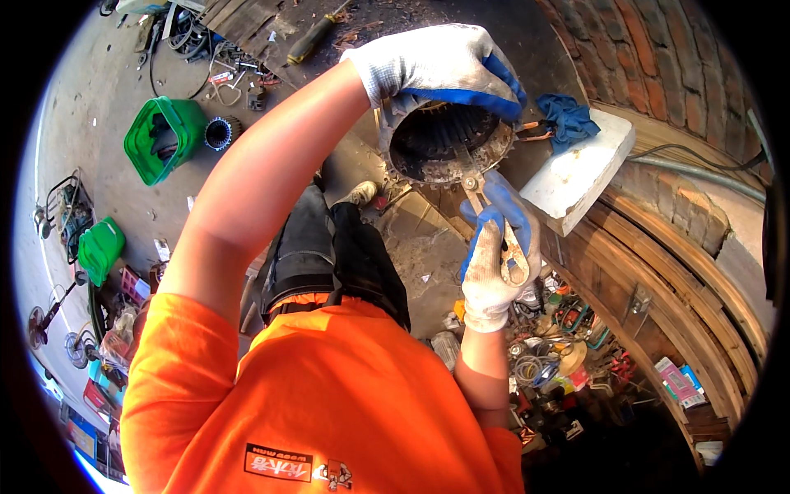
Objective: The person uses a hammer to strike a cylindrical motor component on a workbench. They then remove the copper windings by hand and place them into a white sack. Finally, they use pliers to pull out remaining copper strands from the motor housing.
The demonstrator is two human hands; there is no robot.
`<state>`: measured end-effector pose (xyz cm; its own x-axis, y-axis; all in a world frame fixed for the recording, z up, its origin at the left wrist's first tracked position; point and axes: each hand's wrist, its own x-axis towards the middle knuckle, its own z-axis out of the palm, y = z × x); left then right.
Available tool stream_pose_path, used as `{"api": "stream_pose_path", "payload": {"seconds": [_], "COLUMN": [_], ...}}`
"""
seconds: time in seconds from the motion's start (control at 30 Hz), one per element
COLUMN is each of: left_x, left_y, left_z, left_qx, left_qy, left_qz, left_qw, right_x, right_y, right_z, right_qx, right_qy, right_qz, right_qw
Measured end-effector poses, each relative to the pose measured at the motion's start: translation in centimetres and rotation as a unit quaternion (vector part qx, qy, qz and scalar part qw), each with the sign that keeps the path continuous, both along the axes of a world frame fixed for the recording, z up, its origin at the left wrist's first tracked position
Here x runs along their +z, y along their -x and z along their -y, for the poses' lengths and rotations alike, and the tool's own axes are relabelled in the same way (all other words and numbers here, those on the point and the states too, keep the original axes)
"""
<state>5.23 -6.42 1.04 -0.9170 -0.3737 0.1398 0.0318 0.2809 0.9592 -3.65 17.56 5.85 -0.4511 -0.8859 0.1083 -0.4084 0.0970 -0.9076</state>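
Observation:
A round, hollow metal motor housing (494, 156) with a dark, ribbed inside stands tilted with its opening toward me. My left hand (448, 70), in a white glove with a blue coated palm, lies curled over its upper rim and holds it there. My right hand (498, 263), gloved alike, is closed around the handles of metal pliers (471, 184). The head of the pliers is at the lower rim of the housing; whether the jaws bite on anything is too small to tell. A blue cloth (568, 122) lies just right of the housing.
A whitish slab (580, 177) sits at the right, before a brick wall (642, 49) and wooden beams (675, 263). A screwdriver (313, 39) lies at the back. On the left floor stand a green bucket (197, 123) and a ringed metal part (220, 133). Loose clutter (568, 337) lies lower right.

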Motion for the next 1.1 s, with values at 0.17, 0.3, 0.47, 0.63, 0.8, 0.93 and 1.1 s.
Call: {"api": "stream_pose_path", "payload": {"seconds": [0.17,0.3,0.47,0.63,0.8,0.93,1.1], "left_x": [-2.2,-0.2,0.7,2.2,2.6,3.6,3.1], "left_y": [0.0,-0.8,-0.4,1.0,3.0,2.9,3.8], "left_z": [0.7,0.1,-0.6,-0.7,-0.9,-0.8,-0.7], "left_qx": [0.007,-0.007,-0.011,0.000,-0.023,-0.017,-0.008], "left_qy": [0.064,-0.058,-0.041,-0.060,-0.051,-0.071,-0.106], "left_qz": [-0.114,0.004,0.023,0.099,0.136,0.151,0.134], "left_qw": [0.991,0.998,0.999,0.993,0.989,0.986,0.985], "right_x": [-0.8,-0.8,-1.8,-1.1,0.4,2.9,6.1], "right_y": [-0.5,0.0,0.7,1.8,4.1,4.9,4.7], "right_z": [0.1,0.9,1.7,2.7,2.5,3.4,1.0], "right_qx": [0.023,0.051,0.091,0.157,0.303,0.407,0.162], "right_qy": [0.027,0.011,-0.022,-0.085,-0.137,-0.122,-0.088], "right_qz": [-0.030,-0.055,-0.149,-0.246,-0.393,-0.445,-0.155], "right_qw": [0.999,0.997,0.984,0.953,0.857,0.788,0.970]}}
